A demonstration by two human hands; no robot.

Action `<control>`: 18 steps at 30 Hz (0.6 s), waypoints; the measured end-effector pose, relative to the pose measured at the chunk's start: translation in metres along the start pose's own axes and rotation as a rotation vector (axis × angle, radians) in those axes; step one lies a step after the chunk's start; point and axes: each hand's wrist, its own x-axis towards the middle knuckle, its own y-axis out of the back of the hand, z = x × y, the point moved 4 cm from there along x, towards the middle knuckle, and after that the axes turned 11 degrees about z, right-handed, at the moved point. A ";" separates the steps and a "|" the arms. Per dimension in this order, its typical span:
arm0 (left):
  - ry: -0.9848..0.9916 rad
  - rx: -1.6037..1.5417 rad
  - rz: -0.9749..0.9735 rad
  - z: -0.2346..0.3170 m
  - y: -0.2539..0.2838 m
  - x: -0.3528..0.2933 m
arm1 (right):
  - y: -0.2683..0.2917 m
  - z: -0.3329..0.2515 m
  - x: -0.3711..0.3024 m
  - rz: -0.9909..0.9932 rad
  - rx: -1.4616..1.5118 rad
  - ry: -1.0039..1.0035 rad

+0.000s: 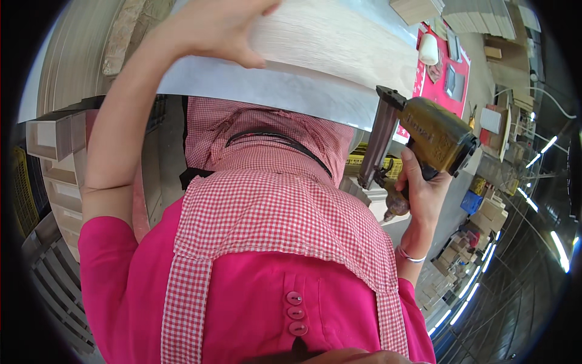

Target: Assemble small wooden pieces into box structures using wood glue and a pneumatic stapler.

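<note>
A pale wooden board (339, 42) lies across a table with a bluish-white top (242, 82). My left hand (221, 30) spans the board's left end, thumb at the near edge and a fingertip farther back; the other fingers are partly cut off by the frame. On the right, my right hand (424, 188) is wrapped round the handle of a pneumatic nail gun (436, 133). The tool has a worn yellow-brown body and a long dark magazine. It is held up beside the table's near edge, apart from the board.
Stacked wooden panels (79, 54) stand at the far left, above pale open wooden boxes (45, 139). More boards (479, 18) are piled at the far right. A red-covered surface (451, 60) bears a white roll (428, 50). Yellow crates (364, 161) sit below the table.
</note>
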 end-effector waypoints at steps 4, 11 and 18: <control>-0.001 0.031 0.087 0.015 -0.010 0.002 | 0.003 -0.012 0.005 -0.040 -0.117 -0.018; -0.447 -0.152 0.785 0.010 -0.018 -0.016 | -0.004 -0.019 0.016 -0.114 -0.197 0.013; -0.037 -0.083 0.130 0.008 -0.011 -0.004 | -0.011 -0.027 0.021 -0.155 -0.236 0.038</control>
